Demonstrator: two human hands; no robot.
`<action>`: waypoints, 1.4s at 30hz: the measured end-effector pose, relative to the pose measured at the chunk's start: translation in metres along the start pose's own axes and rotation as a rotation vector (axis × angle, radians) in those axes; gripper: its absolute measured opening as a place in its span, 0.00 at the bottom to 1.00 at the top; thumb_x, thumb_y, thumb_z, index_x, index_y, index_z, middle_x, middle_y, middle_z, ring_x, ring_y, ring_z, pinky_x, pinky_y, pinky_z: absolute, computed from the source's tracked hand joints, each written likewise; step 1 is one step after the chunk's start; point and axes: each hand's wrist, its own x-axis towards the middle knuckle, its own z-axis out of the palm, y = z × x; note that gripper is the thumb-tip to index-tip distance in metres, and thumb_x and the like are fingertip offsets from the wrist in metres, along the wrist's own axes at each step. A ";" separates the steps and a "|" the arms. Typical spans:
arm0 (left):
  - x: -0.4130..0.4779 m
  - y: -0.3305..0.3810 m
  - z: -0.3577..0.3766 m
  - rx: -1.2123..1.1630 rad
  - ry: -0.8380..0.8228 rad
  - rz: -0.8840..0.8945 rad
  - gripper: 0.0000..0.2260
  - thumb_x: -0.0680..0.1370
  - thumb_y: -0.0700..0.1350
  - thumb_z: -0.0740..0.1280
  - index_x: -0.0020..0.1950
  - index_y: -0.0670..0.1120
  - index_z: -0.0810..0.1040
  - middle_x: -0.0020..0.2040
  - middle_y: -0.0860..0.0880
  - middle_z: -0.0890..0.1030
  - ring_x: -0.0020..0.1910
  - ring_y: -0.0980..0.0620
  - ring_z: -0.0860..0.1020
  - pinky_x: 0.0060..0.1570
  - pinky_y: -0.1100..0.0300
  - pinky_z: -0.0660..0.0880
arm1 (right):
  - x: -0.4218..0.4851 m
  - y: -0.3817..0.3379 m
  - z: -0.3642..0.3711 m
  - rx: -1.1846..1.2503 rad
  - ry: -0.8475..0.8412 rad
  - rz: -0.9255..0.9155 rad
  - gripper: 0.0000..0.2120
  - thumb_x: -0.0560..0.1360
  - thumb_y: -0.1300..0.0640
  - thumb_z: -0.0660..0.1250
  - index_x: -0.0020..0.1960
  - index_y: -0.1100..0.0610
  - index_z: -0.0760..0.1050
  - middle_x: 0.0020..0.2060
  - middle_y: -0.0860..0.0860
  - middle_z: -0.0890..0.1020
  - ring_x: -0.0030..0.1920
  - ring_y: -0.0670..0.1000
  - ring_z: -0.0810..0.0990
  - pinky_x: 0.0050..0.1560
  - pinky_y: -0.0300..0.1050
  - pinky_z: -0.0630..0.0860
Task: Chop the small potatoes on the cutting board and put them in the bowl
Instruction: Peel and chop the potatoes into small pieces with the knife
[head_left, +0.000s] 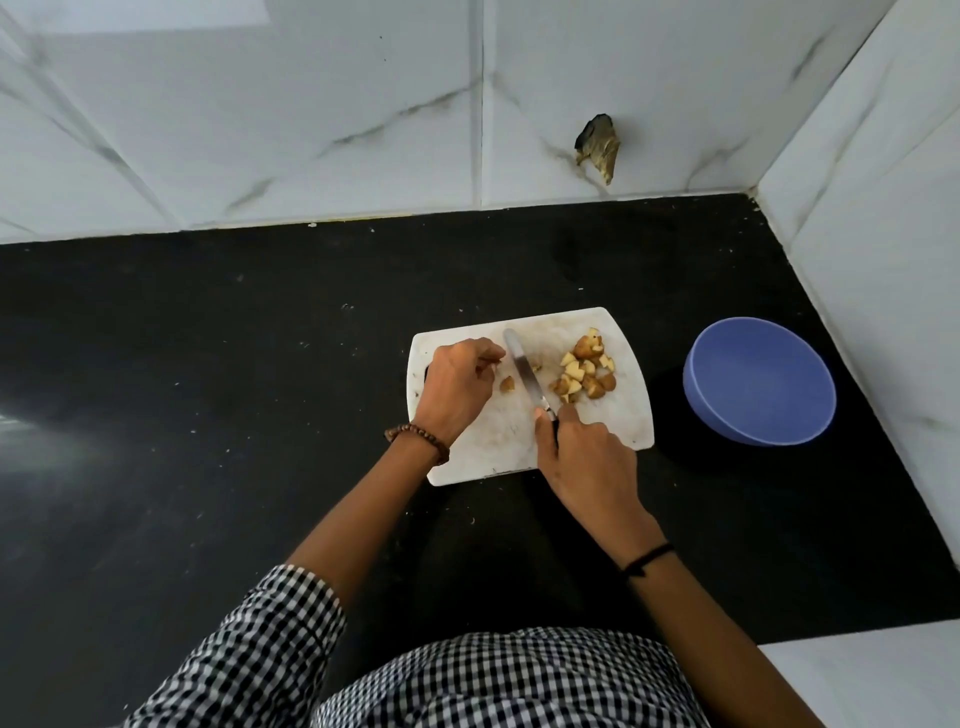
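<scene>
A white cutting board (509, 441) lies on the black counter. A heap of chopped potato pieces (584, 371) sits on its right half. One small potato piece (507, 384) lies left of the knife (524, 371). My right hand (582, 452) grips the knife's handle, blade pointing away across the board's middle. My left hand (457, 384) hovers over the board's left side with fingers curled, just beside the lone piece; whether it touches it I cannot tell. A blue bowl (759, 382) stands to the right of the board, and looks empty.
White marble-tiled walls (311, 114) close the counter at the back and on the right. A broken hole (597, 148) shows in the back wall. The black counter (208, 389) stretches far to the left.
</scene>
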 end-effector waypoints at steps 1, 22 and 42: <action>0.000 0.000 0.001 -0.029 0.001 -0.007 0.12 0.76 0.33 0.65 0.56 0.42 0.82 0.51 0.49 0.84 0.51 0.55 0.81 0.52 0.70 0.75 | -0.001 0.002 0.000 0.007 0.004 0.007 0.23 0.83 0.41 0.46 0.56 0.56 0.71 0.35 0.49 0.76 0.37 0.52 0.79 0.37 0.47 0.75; -0.007 -0.003 0.000 -0.027 0.092 -0.006 0.13 0.76 0.35 0.66 0.59 0.43 0.76 0.50 0.49 0.80 0.45 0.58 0.77 0.46 0.71 0.75 | 0.006 0.011 -0.006 -0.041 0.088 -0.003 0.23 0.83 0.40 0.48 0.53 0.55 0.74 0.34 0.50 0.76 0.34 0.51 0.75 0.35 0.46 0.72; -0.015 0.000 0.004 0.110 -0.088 0.032 0.06 0.72 0.47 0.75 0.46 0.46 0.84 0.43 0.50 0.78 0.43 0.53 0.76 0.45 0.60 0.76 | -0.003 0.007 0.003 -0.043 0.076 -0.041 0.22 0.83 0.39 0.47 0.53 0.54 0.72 0.34 0.50 0.78 0.34 0.52 0.79 0.36 0.49 0.78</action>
